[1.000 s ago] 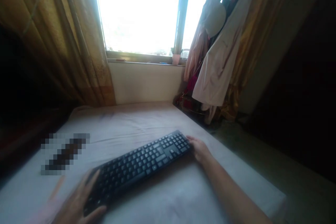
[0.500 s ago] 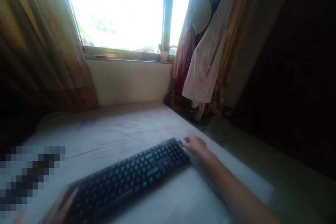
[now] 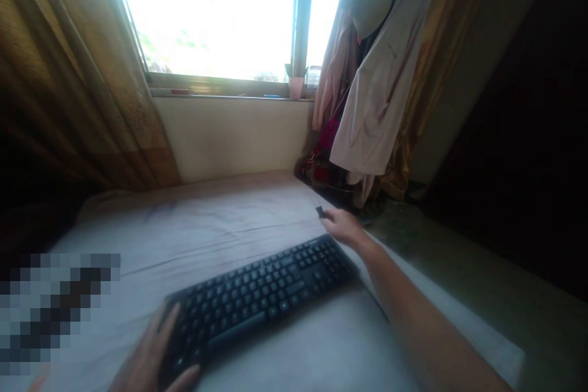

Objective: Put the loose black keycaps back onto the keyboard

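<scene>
A black keyboard [image 3: 261,297] lies slantwise on a pale sheet-covered surface [image 3: 220,226]. My left hand [image 3: 154,358] grips the keyboard's near left end, thumb under the front edge and fingers along its side. My right hand [image 3: 342,226] has left the keyboard's far right end and reaches just beyond it, its fingers closed on a small dark object [image 3: 320,212] that I cannot make out.
A bright window [image 3: 211,12] with a sill holding a small pink cup [image 3: 295,87] is ahead. Golden curtains [image 3: 78,73] hang on the left; clothes [image 3: 374,86] hang on the right. A pixelated patch [image 3: 55,306] lies at the left. The surface's right edge drops to the floor [image 3: 482,294].
My right hand let go of the keyboard's right end and moved forward to a small dark object. My left hand came back into view at the keyboard's left end.
</scene>
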Motion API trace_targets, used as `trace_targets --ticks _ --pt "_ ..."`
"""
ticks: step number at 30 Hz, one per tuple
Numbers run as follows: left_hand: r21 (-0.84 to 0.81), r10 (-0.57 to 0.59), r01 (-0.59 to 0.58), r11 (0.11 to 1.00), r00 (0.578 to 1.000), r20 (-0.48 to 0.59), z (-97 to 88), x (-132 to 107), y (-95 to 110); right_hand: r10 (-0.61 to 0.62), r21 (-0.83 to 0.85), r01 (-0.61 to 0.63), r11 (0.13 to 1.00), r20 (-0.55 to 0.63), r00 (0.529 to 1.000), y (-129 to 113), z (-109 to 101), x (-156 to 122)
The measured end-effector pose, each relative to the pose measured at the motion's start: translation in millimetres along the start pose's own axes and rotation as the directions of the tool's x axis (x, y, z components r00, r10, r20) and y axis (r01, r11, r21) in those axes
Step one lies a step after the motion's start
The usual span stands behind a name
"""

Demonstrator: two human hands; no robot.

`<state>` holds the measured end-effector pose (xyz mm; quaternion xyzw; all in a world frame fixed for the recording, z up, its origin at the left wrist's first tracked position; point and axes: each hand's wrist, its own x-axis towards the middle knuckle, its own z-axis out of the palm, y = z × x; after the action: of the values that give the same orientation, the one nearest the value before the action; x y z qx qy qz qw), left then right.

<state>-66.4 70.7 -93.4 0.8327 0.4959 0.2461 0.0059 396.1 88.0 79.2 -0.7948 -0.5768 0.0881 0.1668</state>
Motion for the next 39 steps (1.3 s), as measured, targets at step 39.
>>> trace_targets --ticks 39 --pt "-0.345 -0.004 0.145 0.928 0.926 0.377 -69.7 9 63 -0.690 0.350 0.618 0.704 0.129 0.712 -130 150 -141"
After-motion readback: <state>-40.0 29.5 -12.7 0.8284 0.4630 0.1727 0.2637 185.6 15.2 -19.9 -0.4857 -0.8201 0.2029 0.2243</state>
